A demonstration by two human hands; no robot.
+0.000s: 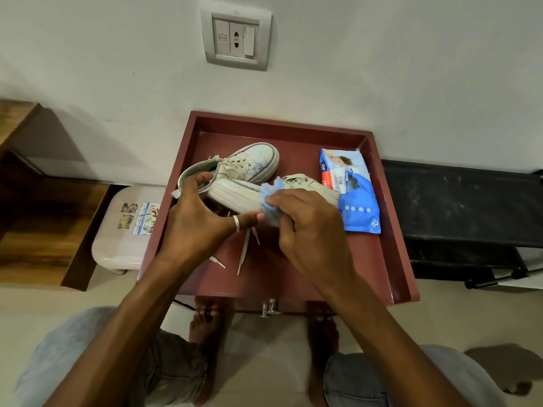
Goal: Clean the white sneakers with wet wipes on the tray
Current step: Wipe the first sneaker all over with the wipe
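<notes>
**Asker:** What is the person doing, seen from above?

**Describer:** A dark red tray point(390, 230) stands against a pale wall, and both arms reach into it. The left hand point(202, 218) grips one white sneaker point(235, 196) at its heel end. The fingers curl over the heel and the thumb, which wears a silver ring point(236, 223), lies along the lower edge of the sole. The shoe is tipped on its side, with the thick ribbed sole facing the camera and the toe pointing right.

**Asker:** And the other hand?

**Describer:** The right hand point(305, 224) pinches a crumpled pale blue wipe point(271, 198) and presses it against the side of that sole, near the middle.

**Asker:** Where is the second shoe?

**Describer:** The second sneaker point(255, 160) lies just behind the first, inside the tray, with its toe towards the back right. Loose white laces point(244, 254) trail onto the tray floor below the hands.

**Asker:** Anything else nearby?

**Describer:** A blue pack of wipes point(357, 201) lies flat in the tray's right half, touching the toe of the held shoe. A wall socket point(236, 39) sits above, and a white plastic stool point(126, 230) stands left of the tray.
</notes>
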